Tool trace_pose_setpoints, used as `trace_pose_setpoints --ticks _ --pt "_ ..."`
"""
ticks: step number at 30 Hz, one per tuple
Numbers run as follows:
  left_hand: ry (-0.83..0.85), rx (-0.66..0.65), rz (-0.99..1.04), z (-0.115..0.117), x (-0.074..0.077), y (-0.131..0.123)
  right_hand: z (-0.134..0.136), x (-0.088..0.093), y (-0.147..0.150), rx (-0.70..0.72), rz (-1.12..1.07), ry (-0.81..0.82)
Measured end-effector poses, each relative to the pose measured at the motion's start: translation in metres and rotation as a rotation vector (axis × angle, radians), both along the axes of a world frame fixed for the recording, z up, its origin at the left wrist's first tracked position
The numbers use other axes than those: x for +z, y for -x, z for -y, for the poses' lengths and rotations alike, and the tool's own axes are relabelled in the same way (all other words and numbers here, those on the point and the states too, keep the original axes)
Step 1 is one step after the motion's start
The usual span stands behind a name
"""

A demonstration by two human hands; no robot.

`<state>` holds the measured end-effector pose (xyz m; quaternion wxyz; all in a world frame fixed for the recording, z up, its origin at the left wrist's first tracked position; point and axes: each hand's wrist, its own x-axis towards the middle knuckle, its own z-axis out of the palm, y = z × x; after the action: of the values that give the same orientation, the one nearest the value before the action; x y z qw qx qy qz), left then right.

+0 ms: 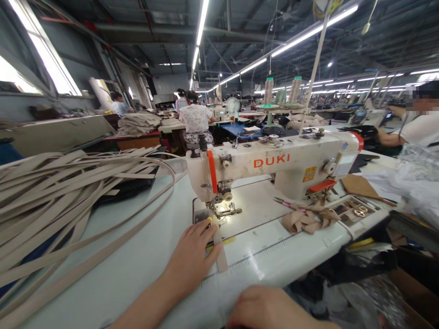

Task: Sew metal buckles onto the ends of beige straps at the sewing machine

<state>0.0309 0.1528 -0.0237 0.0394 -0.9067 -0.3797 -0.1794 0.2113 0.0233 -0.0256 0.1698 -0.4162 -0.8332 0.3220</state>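
Note:
My left hand [194, 251] rests on the table just in front of the sewing machine [270, 160] marked DUKI. Its fingertips and thumb press on a short beige fabric strap [221, 258], which runs from the lit needle area toward me. A bit of yellow shows at the fingertips, too small to name. Low in the picture, near the table's front edge, is my right hand [260, 308]. It is blurred, and its fingers are mostly hidden, so what it holds, if anything, cannot be seen.
Many long beige straps [68, 196] are heaped at the left, some looping toward the machine. Right of the needle lie pink-handled snips [288, 204] on curled strap pieces [308, 219], beside a small parts tray [355, 210]. Co-workers sit ahead and at the right.

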Motion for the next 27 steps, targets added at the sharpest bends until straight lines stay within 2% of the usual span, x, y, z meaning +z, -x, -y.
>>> trace_pose_setpoints --ticks 2,4,6,11,21,27 --pt "-0.004 -0.004 0.01 -0.003 -0.001 -0.001 -0.006 0.027 -0.004 -0.136 -0.04 -0.091" --pt "-0.014 -0.011 0.031 -0.006 -0.002 -0.001 -0.018 0.039 -0.006 -0.26 -0.037 -0.172" --pt "-0.027 -0.022 0.049 -0.01 -0.003 -0.001 -0.034 0.035 -0.006 -0.295 0.027 -0.258" --pt "-0.064 -0.024 0.066 -0.018 -0.006 -0.002 -0.071 0.014 -0.005 -0.197 0.252 -0.494" --pt "-0.023 -0.015 0.154 -0.025 -0.013 0.002 -0.097 0.013 -0.007 -0.15 0.364 -0.65" --pt "0.016 0.265 0.21 -0.012 -0.009 0.005 -0.094 0.015 -0.01 -0.13 0.356 -0.586"
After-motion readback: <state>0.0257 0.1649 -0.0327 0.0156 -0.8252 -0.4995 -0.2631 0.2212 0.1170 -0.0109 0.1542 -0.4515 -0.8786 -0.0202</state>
